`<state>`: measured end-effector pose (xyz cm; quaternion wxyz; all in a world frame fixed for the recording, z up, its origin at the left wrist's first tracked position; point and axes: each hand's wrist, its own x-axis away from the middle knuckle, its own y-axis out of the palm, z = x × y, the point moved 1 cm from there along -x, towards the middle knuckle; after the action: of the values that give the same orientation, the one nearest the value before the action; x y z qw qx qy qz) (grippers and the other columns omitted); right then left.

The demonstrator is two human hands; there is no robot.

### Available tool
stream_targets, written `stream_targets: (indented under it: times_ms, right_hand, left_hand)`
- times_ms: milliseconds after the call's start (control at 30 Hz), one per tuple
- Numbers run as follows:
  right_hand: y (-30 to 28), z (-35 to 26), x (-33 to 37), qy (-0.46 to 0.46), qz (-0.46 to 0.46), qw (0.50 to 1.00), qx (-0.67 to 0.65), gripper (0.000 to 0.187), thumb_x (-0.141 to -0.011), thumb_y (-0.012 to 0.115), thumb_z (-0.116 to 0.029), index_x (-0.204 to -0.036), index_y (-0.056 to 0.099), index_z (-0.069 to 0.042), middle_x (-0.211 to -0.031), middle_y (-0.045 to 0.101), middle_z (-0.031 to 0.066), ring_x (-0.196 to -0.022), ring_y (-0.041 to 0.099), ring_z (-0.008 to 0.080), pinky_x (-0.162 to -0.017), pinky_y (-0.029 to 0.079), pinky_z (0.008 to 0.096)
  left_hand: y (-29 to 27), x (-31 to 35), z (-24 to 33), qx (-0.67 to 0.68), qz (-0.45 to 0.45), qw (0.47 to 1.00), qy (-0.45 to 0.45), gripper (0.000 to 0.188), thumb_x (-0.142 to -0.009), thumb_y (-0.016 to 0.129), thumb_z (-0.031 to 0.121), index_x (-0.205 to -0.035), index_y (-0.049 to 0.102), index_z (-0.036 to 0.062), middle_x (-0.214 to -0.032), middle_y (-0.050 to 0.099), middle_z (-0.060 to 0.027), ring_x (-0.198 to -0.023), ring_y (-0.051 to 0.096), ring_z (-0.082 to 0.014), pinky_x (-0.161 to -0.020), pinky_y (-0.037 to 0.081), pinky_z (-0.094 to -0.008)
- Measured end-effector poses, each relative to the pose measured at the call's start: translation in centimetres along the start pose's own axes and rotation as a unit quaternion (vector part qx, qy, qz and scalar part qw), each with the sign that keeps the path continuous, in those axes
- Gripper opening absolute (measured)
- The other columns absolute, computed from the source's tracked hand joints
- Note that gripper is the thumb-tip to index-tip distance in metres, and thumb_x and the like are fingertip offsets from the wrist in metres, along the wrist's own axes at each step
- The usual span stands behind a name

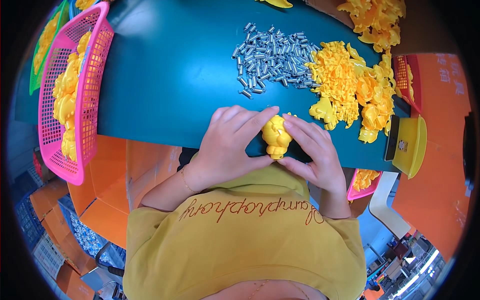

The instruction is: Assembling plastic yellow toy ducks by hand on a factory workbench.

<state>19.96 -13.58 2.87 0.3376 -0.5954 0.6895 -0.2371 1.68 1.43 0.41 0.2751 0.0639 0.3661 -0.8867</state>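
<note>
Between my two hands, at the near edge of the teal table (150, 90), is a small yellow plastic figure (276, 134) with a rounded body. My left hand (232, 137) grips it from the left, thumb at its lower end and forefinger at its upper end. From the right, my right hand (314, 150) closes on the same figure with thumb and fingers. Just beyond my hands lies a heap of small metal springs (275, 55). To the right of the springs are piles of yellow plastic parts (336, 75), both small pieces and curved shells (376, 97).
A pink basket (92, 100) of yellow pieces stands on the left, with a green basket (37, 80) behind it. At the right edge sit a yellow container (412, 145) and a red basket (415, 102). Orange boxes (102, 180) flank the table; more yellow parts (375, 20) lie far right.
</note>
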Motion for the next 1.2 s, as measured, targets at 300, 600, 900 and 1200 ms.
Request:
stream_targets:
  times_ms: [300, 600, 900, 1200]
  right_hand:
    - [0.5, 0.5, 0.8, 0.003, 0.013, 1.000, 0.003, 0.069, -0.080, 0.089, -0.027, -0.142, 0.064, -0.011, -0.148, 0.063, 0.0074, -0.108, 0.067, 0.0266, -0.094, 0.047, 0.0369]
    - [0.2, 0.9, 0.6, -0.012, 0.017, 0.999, -0.030, 0.069, -0.080, 0.089, -0.025, -0.142, 0.064, -0.008, -0.148, 0.062, 0.0122, -0.110, 0.068, 0.0309, -0.093, 0.051, 0.0399]
    - [0.1, 0.7, 0.1, -0.017, -0.001, 0.999, -0.037, 0.070, -0.080, 0.089, -0.021, -0.143, 0.062, -0.007, -0.147, 0.063, 0.0146, -0.113, 0.067, 0.0347, -0.094, 0.054, 0.0427]
    - [-0.3, 0.3, -0.3, -0.021, -0.007, 0.999, -0.026, 0.072, -0.080, 0.088, -0.018, -0.146, 0.059, -0.008, -0.145, 0.064, 0.0139, -0.116, 0.067, 0.0347, -0.096, 0.055, 0.0444]
  left_hand:
    - [0.0, 0.1, 0.0, -0.001, -0.010, 1.000, 0.009, 0.084, -0.067, 0.094, 0.024, -0.145, 0.062, 0.0146, -0.120, 0.070, -0.0016, -0.102, 0.065, -0.0223, -0.095, 0.044, -0.0390]
    - [0.0, 0.1, 0.0, -0.003, -0.013, 1.000, 0.005, 0.085, -0.067, 0.093, 0.022, -0.145, 0.062, 0.0146, -0.118, 0.070, -0.0013, -0.102, 0.065, -0.0219, -0.095, 0.044, -0.0389]
    - [0.0, 0.0, 0.0, -0.003, -0.009, 1.000, 0.006, 0.085, -0.068, 0.093, 0.024, -0.146, 0.061, 0.0149, -0.116, 0.070, -0.0015, -0.102, 0.065, -0.0218, -0.095, 0.044, -0.0386]
    - [-0.1, -0.1, 0.1, -0.004, -0.012, 1.000, -0.004, 0.086, -0.067, 0.094, 0.026, -0.146, 0.061, 0.0144, -0.111, 0.070, -0.0035, -0.100, 0.066, -0.0230, -0.094, 0.044, -0.0385]
